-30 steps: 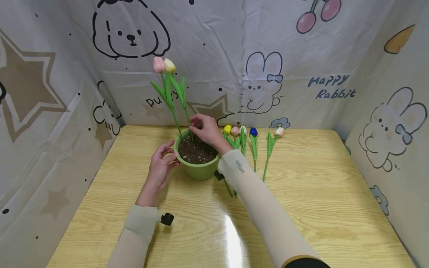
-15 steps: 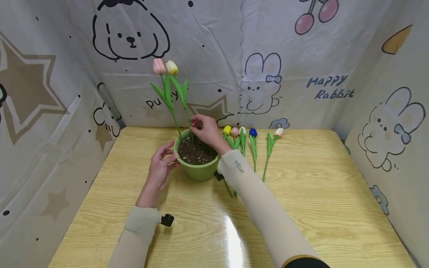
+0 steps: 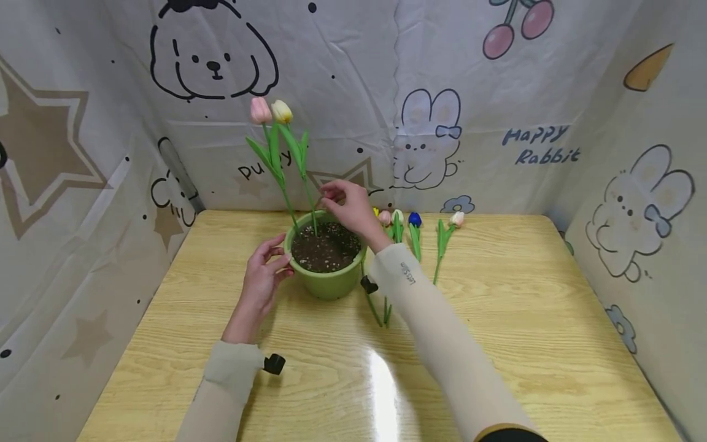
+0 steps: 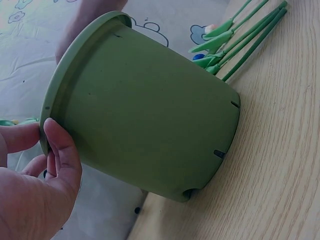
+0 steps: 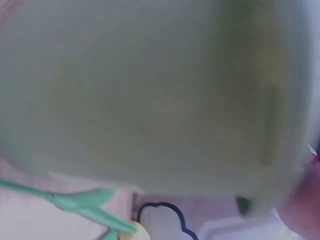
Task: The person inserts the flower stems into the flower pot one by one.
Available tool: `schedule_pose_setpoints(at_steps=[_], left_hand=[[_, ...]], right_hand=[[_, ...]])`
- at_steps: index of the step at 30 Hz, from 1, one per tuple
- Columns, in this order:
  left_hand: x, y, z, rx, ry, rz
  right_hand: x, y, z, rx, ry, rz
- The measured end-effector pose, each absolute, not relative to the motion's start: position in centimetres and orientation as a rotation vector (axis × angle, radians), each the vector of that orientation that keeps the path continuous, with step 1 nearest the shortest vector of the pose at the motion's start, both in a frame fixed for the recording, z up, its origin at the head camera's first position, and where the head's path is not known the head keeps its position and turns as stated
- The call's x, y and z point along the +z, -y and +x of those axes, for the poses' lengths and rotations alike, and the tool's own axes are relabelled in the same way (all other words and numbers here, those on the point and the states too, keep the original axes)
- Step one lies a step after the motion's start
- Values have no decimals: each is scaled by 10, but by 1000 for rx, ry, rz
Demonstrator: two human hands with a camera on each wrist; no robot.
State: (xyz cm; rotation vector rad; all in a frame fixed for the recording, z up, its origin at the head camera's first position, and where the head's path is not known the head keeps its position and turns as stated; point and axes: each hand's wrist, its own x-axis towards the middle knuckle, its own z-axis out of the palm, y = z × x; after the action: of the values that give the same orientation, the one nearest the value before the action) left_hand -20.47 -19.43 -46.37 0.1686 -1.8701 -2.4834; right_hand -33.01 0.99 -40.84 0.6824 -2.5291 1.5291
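A green flower pot (image 3: 327,285) filled with dark soil (image 3: 326,255) stands on the table. My left hand (image 3: 262,276) pinches its left rim, thumb on one side and fingers on the other, as the left wrist view shows. Two artificial tulips rise from the soil near the back left: a pink tulip (image 3: 261,110) and a cream tulip (image 3: 282,112). Just right of the cream one's stem, my right hand (image 3: 355,209) hovers over the pot's back rim with loosely bent fingers and nothing between them. In the right wrist view the pot's blurred side (image 5: 140,110) fills most of the picture.
Right of the pot, several tulips lie on the wooden table (image 3: 513,319), among them a blue tulip (image 3: 415,220) and a whitish-pink tulip (image 3: 456,219). My right forearm covers part of their stems. A printed cloth (image 3: 342,73) hangs behind and along both sides.
My right hand has let go of the cream tulip's stem and moved slightly up and right. The cream tulip stays standing in the soil. My left hand keeps its hold on the rim.
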Motion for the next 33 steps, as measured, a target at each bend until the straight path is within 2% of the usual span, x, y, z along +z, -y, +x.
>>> schedule_pose_setpoints(at_steps=[6, 13, 24, 33], left_hand=[[-464, 194, -204, -2480, 1876, 173], [-464, 193, -204, -2486, 1867, 182], [-464, 194, -204, -2480, 1880, 169], [-465, 194, -204, -2483, 1894, 168]], right_hand=[[-395, -45, -324, 1582, 2511, 640], [-398, -107, -310, 1595, 2516, 496], [-452, -203, -278, 1698, 2558, 40], [-501, -236, -254, 1825, 2597, -327]])
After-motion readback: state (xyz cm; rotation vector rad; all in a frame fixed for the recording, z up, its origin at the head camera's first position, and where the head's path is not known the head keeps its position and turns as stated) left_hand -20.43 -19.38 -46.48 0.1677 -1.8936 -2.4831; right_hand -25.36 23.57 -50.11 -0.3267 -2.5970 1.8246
